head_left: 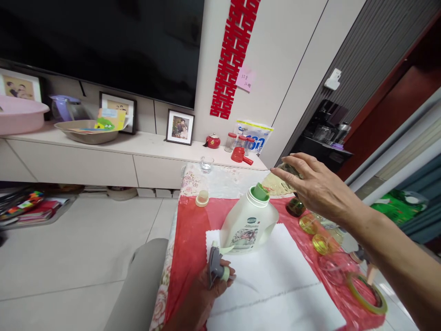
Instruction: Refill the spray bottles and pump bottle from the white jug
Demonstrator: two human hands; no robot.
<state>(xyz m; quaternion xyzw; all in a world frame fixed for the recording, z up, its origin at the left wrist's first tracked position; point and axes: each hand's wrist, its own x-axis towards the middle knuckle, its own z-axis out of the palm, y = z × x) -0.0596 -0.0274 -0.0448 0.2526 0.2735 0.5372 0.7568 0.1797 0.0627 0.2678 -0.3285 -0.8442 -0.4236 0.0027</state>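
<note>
My left hand (215, 280) is closed around a grey spray nozzle (215, 264) with a pale green collar, low over the white sheet (262, 294). Beyond it stands a large pale green detergent bottle (250, 225), upright and uncapped, its green inner spout showing. My right hand (310, 184) is raised to the right of the bottle's mouth, its fingers stretched forward over a clear, faintly patterned object (277, 184). Whether the fingers touch that object cannot be made out. A pale cap (202, 198) sits on the red cloth (188, 234) left of the bottle.
Along the table's right side are a dark jar (295, 207), yellow-liquid containers (320, 243) and a tape roll (367, 294). A glass cup (206, 164) stands at the far edge. Behind, a long cabinet (158, 154) holds frames, jars and a red scoop (238, 155).
</note>
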